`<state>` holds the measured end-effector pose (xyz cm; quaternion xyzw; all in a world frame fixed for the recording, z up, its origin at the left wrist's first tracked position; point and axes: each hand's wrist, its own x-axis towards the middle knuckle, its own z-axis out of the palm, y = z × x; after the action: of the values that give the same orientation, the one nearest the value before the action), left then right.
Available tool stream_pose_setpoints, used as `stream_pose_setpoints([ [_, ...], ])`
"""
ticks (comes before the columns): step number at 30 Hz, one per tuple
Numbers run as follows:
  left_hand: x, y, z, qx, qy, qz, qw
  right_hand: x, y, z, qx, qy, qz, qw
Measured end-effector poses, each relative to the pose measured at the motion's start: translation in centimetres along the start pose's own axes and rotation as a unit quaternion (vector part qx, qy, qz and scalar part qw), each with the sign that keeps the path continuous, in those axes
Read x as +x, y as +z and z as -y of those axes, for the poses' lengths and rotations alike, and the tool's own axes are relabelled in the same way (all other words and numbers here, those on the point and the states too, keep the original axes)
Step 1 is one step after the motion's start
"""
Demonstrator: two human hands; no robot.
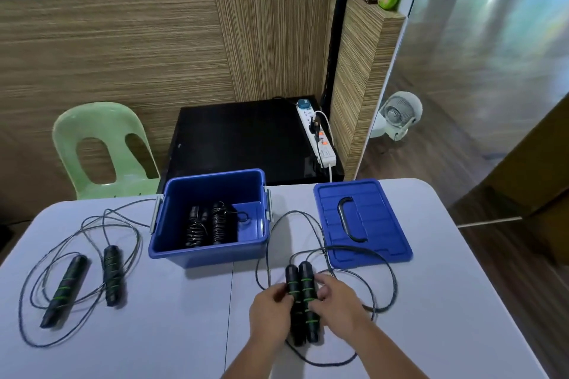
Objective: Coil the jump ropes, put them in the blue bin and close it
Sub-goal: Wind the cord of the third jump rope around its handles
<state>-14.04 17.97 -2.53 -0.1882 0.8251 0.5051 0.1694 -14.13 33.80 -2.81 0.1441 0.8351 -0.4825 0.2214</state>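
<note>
The open blue bin [172, 243] stands at the table's middle back, with two coiled jump ropes [209, 226] inside. Its blue lid [385, 218] lies flat to the right, handle up. My left hand [269, 315] and my right hand [337, 301] press two black handles [301, 289] with green rings side by side near the front edge. That rope's thin cord [381, 271] loops loosely around my hands and across the lid's corner. Another uncoiled jump rope [89, 280] lies spread out at the left, its two handles apart.
The grey table [172, 332] has a seam down its middle. Behind it stand a green plastic chair [101, 151] and a black cabinet [240, 135] bearing a white power strip [320, 141]. A small fan [398, 115] sits on the floor at the right.
</note>
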Motion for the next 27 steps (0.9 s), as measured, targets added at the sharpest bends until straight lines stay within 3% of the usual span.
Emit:
stream_pose_setpoints([
  [6,0.9,-0.1,0.4,-0.077,-0.051,0.062,0.994,-1.0,-0.3,1.0,0.029,0.015,-0.002,0.999],
  [16,-0.8,-0.6,-1.5,-0.281,-0.118,0.179,0.936,-2.2,-0.7,1.2,0.100,0.020,-0.028,0.994],
  [21,-2.4,-0.2,-2.9,-0.305,-0.097,0.169,0.932,-2.9,-1.2,1.7,0.130,0.009,-0.054,0.990],
  [27,-3.6,0.5,-3.2,-0.249,-0.010,0.103,0.963,-2.6,-1.0,3.6,0.289,0.063,-0.088,0.951],
])
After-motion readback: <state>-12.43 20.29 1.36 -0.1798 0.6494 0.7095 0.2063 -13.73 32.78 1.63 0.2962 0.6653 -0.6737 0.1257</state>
